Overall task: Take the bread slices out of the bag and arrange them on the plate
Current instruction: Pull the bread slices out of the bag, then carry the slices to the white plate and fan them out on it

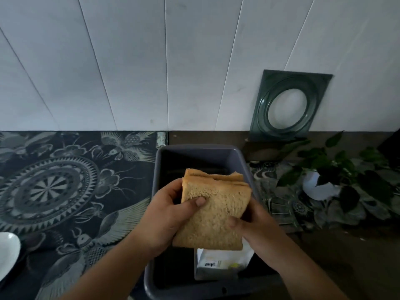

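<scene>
The bread slices (pixel 213 211) sit in a small stack held up between your two hands, directly above the grey tub (pixel 195 153), which serves here as the landmark. Your left hand (pixel 166 215) wraps the stack's left edge, its thumb pressed flat on the face of the top slice and its fingers curled out of sight behind. Your right hand (pixel 253 226) closes on the lower right edge, thumb on the front face, the rest of its fingers hidden behind the bread. At the top of the stack the crusts of several slices fan slightly apart. Inside the tub, at its near end and just under the stack, lies the bag (pixel 223 263), pale with some print on it. The plate (pixel 8 254) shows only as a white rim far to the left of the tub, cut by the picture's edge, resting on the patterned cloth (pixel 65 185) that covers the counter on that side. To the right of the tub stands a leafy plant (pixel 337 176), and beyond the tub's far right corner a green glass dish (pixel 290 107) leans upright against the white panelled wall (pixel 151 61).
</scene>
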`<state>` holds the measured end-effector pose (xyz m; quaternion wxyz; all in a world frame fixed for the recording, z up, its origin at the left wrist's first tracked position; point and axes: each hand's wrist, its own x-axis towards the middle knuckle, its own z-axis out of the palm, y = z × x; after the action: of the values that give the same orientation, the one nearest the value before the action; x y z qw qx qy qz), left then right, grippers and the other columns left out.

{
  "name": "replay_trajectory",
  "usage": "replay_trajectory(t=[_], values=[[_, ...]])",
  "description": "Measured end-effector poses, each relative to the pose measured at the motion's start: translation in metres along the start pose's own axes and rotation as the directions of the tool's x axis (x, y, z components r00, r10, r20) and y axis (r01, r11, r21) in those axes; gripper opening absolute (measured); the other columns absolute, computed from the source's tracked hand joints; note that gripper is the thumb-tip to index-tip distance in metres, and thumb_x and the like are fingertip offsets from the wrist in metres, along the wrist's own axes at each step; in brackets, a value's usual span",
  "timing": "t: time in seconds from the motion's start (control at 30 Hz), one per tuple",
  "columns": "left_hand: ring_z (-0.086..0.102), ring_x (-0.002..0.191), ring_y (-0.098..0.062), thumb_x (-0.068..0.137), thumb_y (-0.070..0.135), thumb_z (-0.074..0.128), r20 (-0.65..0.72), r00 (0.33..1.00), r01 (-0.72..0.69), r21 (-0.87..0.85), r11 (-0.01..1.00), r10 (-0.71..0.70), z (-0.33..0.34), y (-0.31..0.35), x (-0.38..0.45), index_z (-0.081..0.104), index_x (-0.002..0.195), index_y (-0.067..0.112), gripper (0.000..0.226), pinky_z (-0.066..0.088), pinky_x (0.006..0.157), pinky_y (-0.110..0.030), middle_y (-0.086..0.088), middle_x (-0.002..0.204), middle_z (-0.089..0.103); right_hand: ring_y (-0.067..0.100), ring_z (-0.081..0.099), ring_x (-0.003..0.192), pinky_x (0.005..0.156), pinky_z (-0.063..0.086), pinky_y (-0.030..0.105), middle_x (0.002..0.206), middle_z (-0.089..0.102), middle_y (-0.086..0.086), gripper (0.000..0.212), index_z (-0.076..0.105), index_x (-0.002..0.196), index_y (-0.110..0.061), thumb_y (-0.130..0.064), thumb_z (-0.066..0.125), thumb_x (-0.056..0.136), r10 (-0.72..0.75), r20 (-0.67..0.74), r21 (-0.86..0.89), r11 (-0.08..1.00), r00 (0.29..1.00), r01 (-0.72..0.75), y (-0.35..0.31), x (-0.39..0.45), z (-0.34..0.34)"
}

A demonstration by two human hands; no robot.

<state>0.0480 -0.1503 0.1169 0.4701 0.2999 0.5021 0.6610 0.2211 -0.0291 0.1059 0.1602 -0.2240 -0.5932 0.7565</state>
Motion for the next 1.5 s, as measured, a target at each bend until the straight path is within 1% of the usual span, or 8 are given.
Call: replay_trajectory(t=[0.07,0.23,0.53,0.7,0.9,1.1,1.37,1.5], values=[[0.068,0.102,-0.034,0.075,0.021,0.076,-0.024,0.999,0.046,-0.076,0.996,-0.048,-0.01,-0.003,-0.009,0.069,0.108,0.019,0.034,0.058,0.075,-0.041,-0.014,0.11,0.072,0.022,0.067,0.109,0.079,0.057,0.03,0.118,0.071,0.001,0.053,0.063,0.119,-0.03,-0.029,0.084,0.07,-0.003,-0.035,-0.016,1.0,0.999,0.002,0.003,0.005,0.011],[0.069,0.102,-0.033,0.077,0.025,0.074,-0.138,0.981,0.114,-0.154,0.981,-0.136,-0.037,-0.013,-0.042,0.07,0.106,0.021,0.03,0.058,0.073,-0.04,-0.013,0.112,0.072,0.021,0.069,0.104,0.081,0.057,0.035,0.112,0.074,0.003,0.058,0.062,0.117,-0.022,-0.032,0.084,0.064,0.104,-0.029,-0.103,0.989,0.994,-0.107,0.015,0.02,0.04],[0.065,0.111,-0.027,0.067,0.04,0.081,-0.434,0.87,0.171,-0.178,0.969,-0.234,-0.051,-0.041,-0.149,0.066,0.116,0.032,0.051,0.052,0.092,-0.053,-0.005,0.119,0.07,0.033,0.071,0.099,0.075,0.059,0.041,0.108,0.074,0.016,0.046,0.066,0.116,-0.01,-0.02,0.077,0.072,0.386,0.319,-0.093,0.921,0.865,-0.377,0.053,0.033,0.088],[0.066,0.099,-0.034,0.068,0.024,0.082,-0.726,0.627,0.055,-0.321,0.946,-0.283,-0.038,-0.062,-0.217,0.062,0.117,0.004,0.057,0.053,0.088,-0.054,-0.018,0.11,0.069,0.029,0.074,0.092,0.065,0.059,0.032,0.102,0.077,0.012,0.051,0.066,0.115,-0.011,-0.026,0.079,0.068,0.448,0.497,-0.228,0.894,0.744,-0.386,0.08,0.025,0.134],[0.07,0.09,-0.024,0.073,0.02,0.079,-0.898,0.367,-0.121,-0.307,0.944,-0.245,-0.017,-0.086,-0.318,0.065,0.112,0.006,0.044,0.057,0.069,-0.041,-0.009,0.097,0.073,0.027,0.073,0.093,0.078,0.06,0.044,0.102,0.077,0.008,0.033,0.07,0.108,-0.013,-0.023,0.077,0.077,0.532,0.654,-0.44,0.846,0.537,-0.302,0.112,-0.01,0.212],[0.072,0.073,-0.018,0.069,0.023,0.078,-0.969,0.136,-0.303,-0.241,0.922,-0.208,0.005,-0.106,-0.408,0.065,0.105,0.008,0.041,0.056,0.058,-0.033,-0.003,0.084,0.075,0.023,0.074,0.091,0.072,0.061,0.038,0.1,0.077,0.004,0.028,0.069,0.109,-0.014,-0.022,0.075,0.083,0.6,0.727,-0.581,0.796,0.334,-0.167,0.136,-0.067,0.291],[0.067,0.059,-0.01,0.076,0.022,0.073,-0.983,-0.025,-0.397,-0.159,0.904,-0.184,-0.001,-0.122,-0.513,0.061,0.108,0.008,0.037,0.056,0.055,-0.032,0.006,0.068,0.071,0.031,0.07,0.099,0.08,0.06,0.049,0.112,0.072,0.014,0.033,0.061,0.117,-0.009,-0.016,0.072,0.087,0.64,0.74,-0.636,0.766,0.207,-0.092,0.158,-0.136,0.391],[0.063,0.052,-0.006,0.08,0.019,0.071,-0.983,-0.058,-0.408,-0.136,0.903,-0.175,-0.017,-0.128,-0.558,0.06,0.109,0.007,0.033,0.054,0.051,-0.029,0.01,0.061,0.068,0.02,0.073,0.088,0.061,0.059,0.03,0.107,0.072,0.01,0.029,0.062,0.114,-0.009,-0.013,0.071,0.088,0.647,0.739,-0.649,0.759,0.189,-0.06,0.174,-0.162,0.433]])
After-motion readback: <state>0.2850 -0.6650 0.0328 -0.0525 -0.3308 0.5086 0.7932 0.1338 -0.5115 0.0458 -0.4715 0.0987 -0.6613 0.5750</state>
